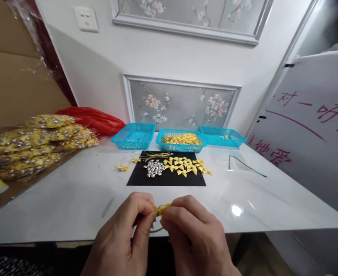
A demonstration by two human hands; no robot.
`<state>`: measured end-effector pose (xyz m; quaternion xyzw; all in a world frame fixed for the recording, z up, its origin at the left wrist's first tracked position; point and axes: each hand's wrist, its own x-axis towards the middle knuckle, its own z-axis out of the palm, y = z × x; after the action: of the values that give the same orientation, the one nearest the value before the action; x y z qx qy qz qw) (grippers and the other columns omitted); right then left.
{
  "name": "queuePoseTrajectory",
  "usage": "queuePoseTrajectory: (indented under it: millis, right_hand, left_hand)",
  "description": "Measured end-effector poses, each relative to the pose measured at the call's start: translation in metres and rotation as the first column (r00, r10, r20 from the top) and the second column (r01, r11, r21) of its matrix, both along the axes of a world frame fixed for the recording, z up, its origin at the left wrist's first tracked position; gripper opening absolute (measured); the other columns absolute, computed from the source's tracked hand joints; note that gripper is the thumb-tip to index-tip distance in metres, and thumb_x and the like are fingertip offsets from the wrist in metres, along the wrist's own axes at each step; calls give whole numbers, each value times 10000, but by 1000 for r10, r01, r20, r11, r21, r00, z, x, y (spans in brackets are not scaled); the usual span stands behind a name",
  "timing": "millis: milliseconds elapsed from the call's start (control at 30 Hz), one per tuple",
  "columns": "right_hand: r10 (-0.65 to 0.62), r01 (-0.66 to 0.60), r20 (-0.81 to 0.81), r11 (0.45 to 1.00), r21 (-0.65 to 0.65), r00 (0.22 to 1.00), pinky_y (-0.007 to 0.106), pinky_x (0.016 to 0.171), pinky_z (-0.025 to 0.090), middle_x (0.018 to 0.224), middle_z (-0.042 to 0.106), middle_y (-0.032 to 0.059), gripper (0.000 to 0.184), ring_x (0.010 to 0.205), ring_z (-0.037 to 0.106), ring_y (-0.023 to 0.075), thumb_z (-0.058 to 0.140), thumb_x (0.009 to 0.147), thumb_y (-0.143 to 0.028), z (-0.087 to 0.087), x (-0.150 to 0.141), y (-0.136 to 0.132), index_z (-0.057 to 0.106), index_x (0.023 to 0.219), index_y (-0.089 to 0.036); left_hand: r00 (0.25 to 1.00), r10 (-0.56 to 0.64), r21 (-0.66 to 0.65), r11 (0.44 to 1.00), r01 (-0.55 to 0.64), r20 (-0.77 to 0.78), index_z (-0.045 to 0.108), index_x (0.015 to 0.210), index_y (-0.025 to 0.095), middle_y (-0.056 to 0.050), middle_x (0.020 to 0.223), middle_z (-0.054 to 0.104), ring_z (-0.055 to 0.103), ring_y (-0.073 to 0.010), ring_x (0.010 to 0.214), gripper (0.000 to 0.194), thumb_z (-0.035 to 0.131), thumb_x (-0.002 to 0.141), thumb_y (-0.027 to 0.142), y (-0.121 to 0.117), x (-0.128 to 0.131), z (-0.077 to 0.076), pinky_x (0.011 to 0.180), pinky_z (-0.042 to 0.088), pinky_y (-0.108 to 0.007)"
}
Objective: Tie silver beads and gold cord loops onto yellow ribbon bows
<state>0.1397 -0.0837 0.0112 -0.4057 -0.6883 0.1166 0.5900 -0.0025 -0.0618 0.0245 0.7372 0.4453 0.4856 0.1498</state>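
My left hand (128,234) and my right hand (193,230) meet at the table's near edge. Between their fingertips they pinch a yellow ribbon bow (163,209) from both sides. A bit of something silvery shows at its middle, and a thin cord hangs below it, partly hidden by the fingers. Beyond the hands lies a black mat (165,181). On it are a cluster of silver bells or beads (154,168), several yellow ribbon bows (183,165) and a bundle of gold ties (157,155). Two bows with thin ties (122,168) lie left of the mat.
At the back stand a blue basket (134,136), a middle basket (160,145) heaped with yellow bows, and a right basket (223,142) with a small yellow piece. Bagged yellow pieces (27,145) are piled left, near a red plastic bag (94,119). A green strip (249,166) lies right.
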Motion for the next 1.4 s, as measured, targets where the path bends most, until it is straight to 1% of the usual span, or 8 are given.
queuePoseTrajectory:
  millis: [267,433,600,700,967,1167,1300,1400]
  right_hand:
    - [-37,31,-117,998,-52,992,234,585,441,784,551,8,183,678,537,122,510,948,-118,-3,9,-2,581,804,-205]
    - [-47,5,-178,973,-229,983,226,512,389,813,516,-28,87,562,453,86,610,914,-230,5,7,-5,608,999,-217]
    - [10,-47,-151,969,-242,988,233,584,408,762,561,-4,175,663,520,114,515,942,-174,3,4,5,569,777,-196]
    - [-11,-29,-168,971,-237,986,248,621,459,861,616,24,124,680,554,121,531,959,-198,-2,9,6,653,944,-195]
    - [104,-175,-422,975,-133,900,217,572,538,987,681,19,374,594,639,82,442,1027,-116,-3,7,-24,633,1266,-330]
    - [51,-99,-259,980,-174,964,217,630,553,793,682,15,220,664,655,119,515,961,-91,-5,1,-19,679,896,-223]
    - [-123,111,-73,983,-144,990,214,518,448,778,546,14,208,618,565,108,528,968,-148,-10,5,-15,691,856,-213]
    - [-168,166,1,974,-152,986,221,485,410,726,500,3,174,589,526,114,549,959,-172,-12,6,-16,700,886,-217]
  left_hand:
    - [1000,-3,-16,1000,3,20,531,757,279,39,811,666,666,-156,706,198,504,952,251,-3,-2,2,635,491,-239]
    - [999,-22,-1,1000,22,48,546,753,280,54,839,684,668,-134,716,192,519,935,225,-6,-1,2,637,484,-211]
    - [997,-36,-134,990,46,71,562,739,273,33,817,686,655,-150,680,186,535,922,272,-4,-1,2,576,498,-217]
    - [997,-69,-210,975,77,44,576,757,265,2,843,708,675,-178,714,195,537,935,334,3,-7,1,556,525,-223]
    - [994,-86,-284,954,100,64,585,762,255,10,762,645,635,-168,673,216,559,935,381,11,-13,4,578,539,-216]
    - [948,-170,-527,797,293,270,572,741,238,13,752,594,562,-175,731,302,580,943,462,9,-13,8,662,503,-247]
    - [893,-95,-632,673,384,441,592,749,226,10,739,578,490,-170,732,289,646,905,464,8,-9,8,638,463,-239]
    - [852,-67,-633,639,436,519,614,737,219,6,749,580,475,-165,742,287,679,883,458,8,-6,8,644,456,-227]
